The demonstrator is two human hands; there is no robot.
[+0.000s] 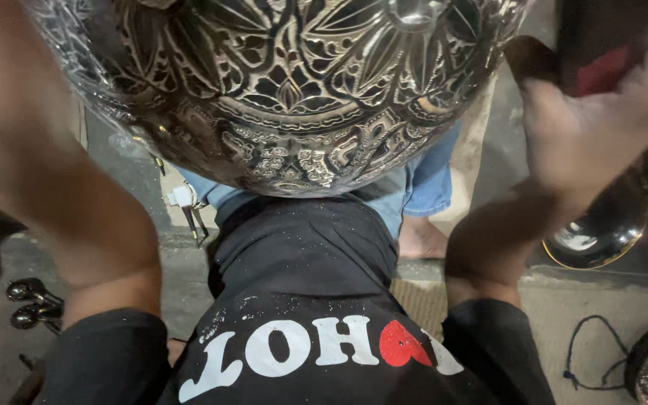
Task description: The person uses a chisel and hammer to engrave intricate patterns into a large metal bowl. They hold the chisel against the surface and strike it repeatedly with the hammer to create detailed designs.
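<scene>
1. Head view: an engraved metal bowl (pixel 286 90) fills the top centre of the frame, its rounded underside facing the camera, long axis running left to right.
2. Its surface is silvery with dark floral relief (very glossy).
3. Left hand is out of frame.
4. Right hand (pixel 586 135), upper right, is blurred; I cannot tell its finger state.

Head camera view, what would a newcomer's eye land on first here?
First, the big embossed metal bowl filling the top, its silvery surface chased with floral patterns. Below it, a black shirt flecked with dust. At right, the blurred right hand sits above a shiny brass-rimmed dish.
</scene>
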